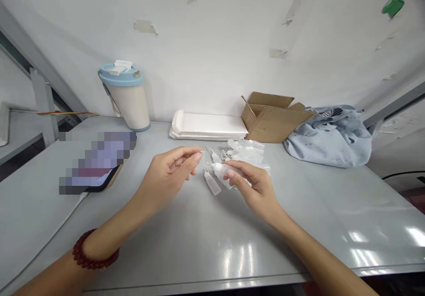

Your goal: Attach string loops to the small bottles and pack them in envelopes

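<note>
My right hand (254, 185) grips a small translucent needle-tip bottle (218, 167), its thin metal tip pointing left. Thumb and forefinger of my left hand (172, 172) are pinched together just left of that tip. A tiny whitish bit shows at those fingertips, too small to name. Beneath and behind the hands lies a pile of similar bottles (247, 154), several with needle tips. One loose bottle (211, 183) rests on the grey table (186, 247), nearest to me. My right fingers hide part of the pile.
Against the wall stand a lidded cup (129, 103), a stack of white padded envelopes (209, 125) and an open cardboard box (275, 121). Grey-blue cloth (328, 139) is bunched at the right. A phone (102, 163) with a charging cable (56, 232) lies at the left.
</note>
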`<state>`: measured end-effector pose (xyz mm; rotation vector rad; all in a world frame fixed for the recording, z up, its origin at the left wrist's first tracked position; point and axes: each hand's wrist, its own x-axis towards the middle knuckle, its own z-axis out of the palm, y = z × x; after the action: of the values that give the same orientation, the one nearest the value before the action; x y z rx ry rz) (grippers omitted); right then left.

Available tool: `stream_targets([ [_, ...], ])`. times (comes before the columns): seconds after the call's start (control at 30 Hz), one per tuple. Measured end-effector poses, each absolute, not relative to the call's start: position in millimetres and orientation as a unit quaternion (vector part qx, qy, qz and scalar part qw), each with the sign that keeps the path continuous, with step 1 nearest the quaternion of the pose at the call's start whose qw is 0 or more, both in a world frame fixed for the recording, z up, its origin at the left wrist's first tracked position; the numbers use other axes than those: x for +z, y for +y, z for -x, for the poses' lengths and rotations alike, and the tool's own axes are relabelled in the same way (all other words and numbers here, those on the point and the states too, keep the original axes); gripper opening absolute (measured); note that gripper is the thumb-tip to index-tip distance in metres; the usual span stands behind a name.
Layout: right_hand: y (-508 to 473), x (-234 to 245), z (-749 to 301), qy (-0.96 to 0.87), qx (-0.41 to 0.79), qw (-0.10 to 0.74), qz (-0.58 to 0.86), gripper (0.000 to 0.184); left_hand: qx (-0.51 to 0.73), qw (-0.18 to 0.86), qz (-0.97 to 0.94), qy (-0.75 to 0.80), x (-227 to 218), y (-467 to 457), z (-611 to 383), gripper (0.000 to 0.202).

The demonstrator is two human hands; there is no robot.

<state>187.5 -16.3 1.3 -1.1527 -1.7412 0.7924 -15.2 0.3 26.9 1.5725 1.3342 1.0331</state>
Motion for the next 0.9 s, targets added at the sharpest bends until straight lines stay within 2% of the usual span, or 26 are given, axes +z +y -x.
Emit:
stream_targets([
  [0.27, -17.6, 1.1, -185.7, -0.692, 0.331, 0.452, 0.456, 0.023, 0.421, 0.404, -0.627, 0.517, 23.6, 1.1, 15.3, 0.019],
  [0.57, -17.4, -0.8, -185.4, -0.673, 0.355, 0.482, 0.434, 0.021, 0.433, 0.544, -0.549, 0.464, 19.7, 3.0, 11.4, 0.017],
  [0.9, -19.1, -0.9, -183.6, -0.667, 0.377, 0.472, 0.436, 0.021, 0.436, 0.607, -0.505, 0.432, 17.8, -1.1, 9.9, 0.016],
])
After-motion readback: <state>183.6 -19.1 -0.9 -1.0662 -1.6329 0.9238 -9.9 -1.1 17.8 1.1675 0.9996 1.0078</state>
